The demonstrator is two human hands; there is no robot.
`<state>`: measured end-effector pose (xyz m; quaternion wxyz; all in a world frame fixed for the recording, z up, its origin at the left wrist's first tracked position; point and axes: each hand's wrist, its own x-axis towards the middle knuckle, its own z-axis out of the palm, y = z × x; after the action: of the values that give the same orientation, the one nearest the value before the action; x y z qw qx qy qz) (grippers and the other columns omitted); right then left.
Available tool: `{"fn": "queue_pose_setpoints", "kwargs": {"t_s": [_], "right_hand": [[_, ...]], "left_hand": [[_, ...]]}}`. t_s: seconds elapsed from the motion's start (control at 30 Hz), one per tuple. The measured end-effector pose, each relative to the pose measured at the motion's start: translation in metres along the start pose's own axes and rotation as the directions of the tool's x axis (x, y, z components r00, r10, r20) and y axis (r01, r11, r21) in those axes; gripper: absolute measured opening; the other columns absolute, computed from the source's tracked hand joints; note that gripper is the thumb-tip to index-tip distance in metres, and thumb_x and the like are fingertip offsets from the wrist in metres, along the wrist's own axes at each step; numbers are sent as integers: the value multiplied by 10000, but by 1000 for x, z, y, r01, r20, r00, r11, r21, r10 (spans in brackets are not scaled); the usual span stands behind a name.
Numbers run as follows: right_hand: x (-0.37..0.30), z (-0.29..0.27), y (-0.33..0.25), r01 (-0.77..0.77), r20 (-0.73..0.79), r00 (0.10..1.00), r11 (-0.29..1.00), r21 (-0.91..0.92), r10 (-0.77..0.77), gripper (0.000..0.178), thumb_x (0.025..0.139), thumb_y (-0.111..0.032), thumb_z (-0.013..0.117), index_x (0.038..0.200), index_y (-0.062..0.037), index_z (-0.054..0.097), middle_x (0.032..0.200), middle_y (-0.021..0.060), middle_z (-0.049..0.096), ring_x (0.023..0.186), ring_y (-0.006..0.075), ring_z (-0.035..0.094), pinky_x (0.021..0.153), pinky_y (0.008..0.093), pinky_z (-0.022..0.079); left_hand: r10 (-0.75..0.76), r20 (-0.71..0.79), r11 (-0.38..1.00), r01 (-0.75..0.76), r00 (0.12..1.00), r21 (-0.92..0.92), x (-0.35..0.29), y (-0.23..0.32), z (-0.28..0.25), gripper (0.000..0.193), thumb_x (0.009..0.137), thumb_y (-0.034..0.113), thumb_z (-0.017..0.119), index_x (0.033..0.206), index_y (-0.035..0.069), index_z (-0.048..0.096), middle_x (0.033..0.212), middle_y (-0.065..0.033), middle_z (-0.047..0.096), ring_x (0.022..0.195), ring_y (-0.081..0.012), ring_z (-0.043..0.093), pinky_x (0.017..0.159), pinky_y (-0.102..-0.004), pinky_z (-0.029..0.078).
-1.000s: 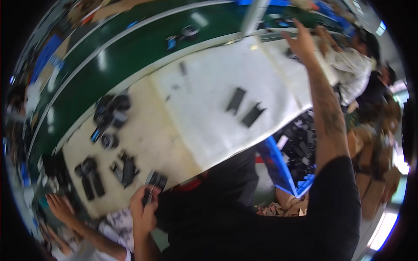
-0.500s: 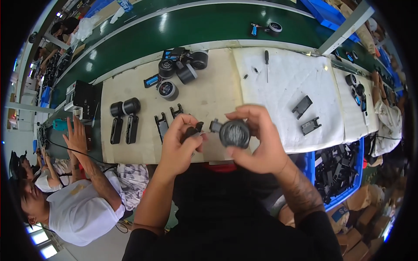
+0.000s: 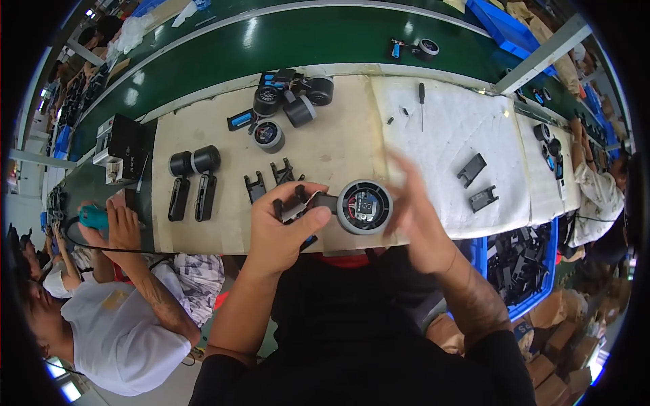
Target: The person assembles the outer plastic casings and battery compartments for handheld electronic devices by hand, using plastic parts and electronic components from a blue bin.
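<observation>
Over the front of the bench, my left hand is closed around the handle end of a partly assembled handheld fan. Its round head, ringed in grey, faces up and shows a circuit board and red wires inside. Dark handle parts and a thin wire show between my left fingers; the rest is hidden. My right hand is beside the head, its fingers apart and blurred, with nothing visible in them. Just beyond my left hand lie black handle shells.
More fan heads with blue batteries are grouped behind; two closed fans lie left. On the white mat are a screwdriver and two black shells. A blue crate of black parts is right. A co-worker holds a teal tool.
The fan head has turned from its dark ridged side to its open side with the circuit board. My right hand has come off it and moved right. The co-worker's hand has lowered to the teal tool.
</observation>
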<state>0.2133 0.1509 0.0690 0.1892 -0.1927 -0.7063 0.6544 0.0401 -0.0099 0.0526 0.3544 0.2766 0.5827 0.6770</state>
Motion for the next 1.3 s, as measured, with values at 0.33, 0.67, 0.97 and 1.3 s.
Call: {"fn": "queue_pose_setpoints", "kwargs": {"t_s": [0.33, 0.67, 0.97, 1.3], "right_hand": [[23, -14, -38, 234, 150, 966, 962, -144, -212, 699, 813, -131, 854, 1379, -43, 453, 1179, 137, 664, 1035, 216, 704, 884, 343, 566], [50, -12, -37, -51, 225, 974, 982, 182, 9, 636, 940, -138, 746, 1454, -28, 388, 1195, 101, 640, 1035, 132, 600, 884, 296, 514], [48, -14, -33, -33, 236, 971, 968, 248, -27, 648, 938, -200, 760, 1452, -29, 404, 1230, 110, 623, 1086, 148, 592, 930, 309, 501], [76, -32, -46, -135, 475, 878, 983, 124, 61, 571, 930, -175, 762, 1415, -15, 506, 1196, 89, 626, 1070, 135, 606, 845, 277, 540]], "left_hand": [[-74, 148, 933, 121, 986, -339, 8, -4, 3, 203, 930, 84, 535, 1065, -46, 614, 939, -157, 711, 662, -196, 659, 630, -307, 541], [-240, 198, 936, 281, 950, -212, 2, 13, 14, 168, 947, 65, 556, 1074, -22, 621, 892, -126, 697, 737, -169, 664, 686, -295, 546], [-305, 133, 920, 328, 943, -216, 0, 14, 25, 70, 954, 58, 571, 986, -4, 569, 842, -134, 684, 659, -171, 656, 632, -315, 579], [-214, 165, 960, 239, 963, -148, -4, 8, 31, 122, 929, 54, 577, 1016, -24, 614, 801, -122, 668, 632, -187, 638, 602, -319, 547]]}}
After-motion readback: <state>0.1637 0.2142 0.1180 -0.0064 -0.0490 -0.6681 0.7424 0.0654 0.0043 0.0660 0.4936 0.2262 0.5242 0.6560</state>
